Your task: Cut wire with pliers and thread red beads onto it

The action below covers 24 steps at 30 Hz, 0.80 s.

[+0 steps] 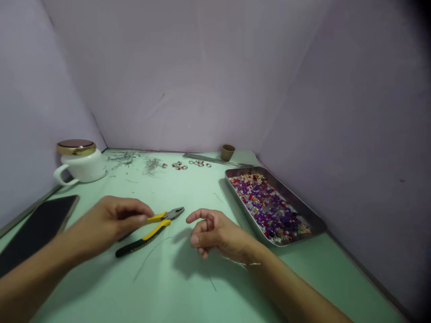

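My left hand (116,217) is closed at the upper handle of a pair of combination pliers (154,232) with yellow and black grips. Thumb and forefinger pinch together there, and the pliers lie on the table with their jaws pointing right. Just right of the jaws, my right hand (215,233) hovers with its fingers curled and the forefinger reaching left. Whatever its fingers hold is too small to make out. A thin pale strand (255,264) shows by the right wrist. One thin curved wire (148,255) lies below the pliers.
To the right, a metal tray (249,217) holds many purple, red and clear beads. Along the back are beaded rings (179,165), wire scraps (151,166), straight wires (215,159) and a small brown cup (227,152). A white mug (87,166) and a dark phone-like slab (40,231) sit left.
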Each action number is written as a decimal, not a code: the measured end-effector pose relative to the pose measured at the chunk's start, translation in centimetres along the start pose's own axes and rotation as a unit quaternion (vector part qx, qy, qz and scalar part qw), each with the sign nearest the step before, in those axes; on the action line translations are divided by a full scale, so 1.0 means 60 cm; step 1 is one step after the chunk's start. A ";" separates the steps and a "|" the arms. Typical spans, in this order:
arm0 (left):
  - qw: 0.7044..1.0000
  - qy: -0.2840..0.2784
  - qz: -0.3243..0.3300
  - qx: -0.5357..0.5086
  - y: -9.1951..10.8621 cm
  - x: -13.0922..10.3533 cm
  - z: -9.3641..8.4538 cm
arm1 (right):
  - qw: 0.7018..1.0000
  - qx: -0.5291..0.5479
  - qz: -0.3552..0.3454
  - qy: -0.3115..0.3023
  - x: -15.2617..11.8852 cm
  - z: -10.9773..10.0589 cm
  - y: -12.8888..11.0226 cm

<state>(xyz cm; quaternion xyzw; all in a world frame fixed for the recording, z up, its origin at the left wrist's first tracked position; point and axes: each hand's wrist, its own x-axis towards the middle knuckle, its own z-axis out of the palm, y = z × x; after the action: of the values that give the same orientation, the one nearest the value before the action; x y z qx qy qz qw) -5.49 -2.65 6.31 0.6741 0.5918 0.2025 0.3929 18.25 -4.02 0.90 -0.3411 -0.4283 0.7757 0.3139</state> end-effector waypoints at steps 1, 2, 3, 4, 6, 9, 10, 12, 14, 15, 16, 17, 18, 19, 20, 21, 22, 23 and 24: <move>0.998 -0.060 -0.017 -0.029 0.007 -0.001 0.018 | 1.000 0.000 0.006 -0.007 -0.001 0.003 0.002; 0.993 -0.098 -0.030 -0.061 0.013 -0.002 0.035 | 1.000 0.001 0.012 -0.012 -0.001 0.005 0.004; 0.988 -0.119 -0.037 -0.094 0.017 -0.002 0.050 | 1.000 0.001 0.016 -0.015 -0.001 0.007 0.006; 0.982 -0.135 -0.040 -0.126 0.020 -0.003 0.063 | 1.000 0.002 0.019 -0.019 -0.001 0.008 0.008; 0.973 -0.155 -0.052 -0.164 0.020 -0.005 0.080 | 0.999 0.003 0.021 -0.026 -0.001 0.009 0.012; 0.969 -0.165 -0.067 -0.171 0.016 -0.006 0.089 | 0.999 0.002 0.017 -0.028 0.001 0.011 0.017; 0.969 -0.166 -0.068 -0.169 0.015 -0.006 0.090 | 1.000 0.001 0.016 -0.027 0.001 0.012 0.018; 0.970 -0.168 -0.069 -0.163 0.016 -0.008 0.090 | 1.000 -0.001 0.016 -0.026 0.002 0.014 0.020; 0.971 -0.169 -0.075 -0.155 0.019 -0.009 0.091 | 1.000 -0.003 0.017 -0.025 0.002 0.016 0.021; 0.971 -0.167 -0.079 -0.151 0.020 -0.010 0.092 | 1.000 -0.003 0.018 -0.025 0.002 0.017 0.021; 0.971 -0.167 -0.083 -0.150 0.021 -0.010 0.093 | 1.000 -0.004 0.019 -0.024 0.002 0.018 0.022; 0.970 -0.167 -0.086 -0.151 0.022 -0.011 0.095 | 1.000 -0.005 0.020 -0.022 0.003 0.018 0.022; 0.970 -0.167 -0.086 -0.153 0.022 -0.011 0.097 | 1.000 -0.005 0.020 -0.019 0.003 0.019 0.022; 0.970 -0.165 -0.085 -0.155 0.021 -0.011 0.100 | 1.000 -0.007 0.020 -0.015 0.003 0.019 0.022; 0.971 -0.159 -0.084 -0.159 0.020 -0.012 0.102 | 1.000 -0.009 0.020 -0.011 0.003 0.020 0.022; 0.971 -0.152 -0.081 -0.163 0.018 -0.012 0.105 | 1.000 -0.009 0.020 -0.007 0.003 0.021 0.022; 0.972 -0.145 -0.078 -0.169 0.017 -0.013 0.109 | 1.000 -0.009 0.021 -0.004 0.003 0.022 0.023; 0.972 -0.137 -0.076 -0.174 0.015 -0.013 0.112 | 1.000 -0.008 0.023 -0.002 0.003 0.022 0.023; 0.972 -0.131 -0.076 -0.179 0.014 -0.014 0.114 | 1.000 -0.007 0.026 -0.001 0.003 0.023 0.024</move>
<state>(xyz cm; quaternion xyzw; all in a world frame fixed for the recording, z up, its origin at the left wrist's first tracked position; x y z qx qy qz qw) -0.09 -5.44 2.92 0.5664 0.5385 0.1847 0.5959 16.75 -5.14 0.13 -0.3538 -0.4252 0.7808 0.2906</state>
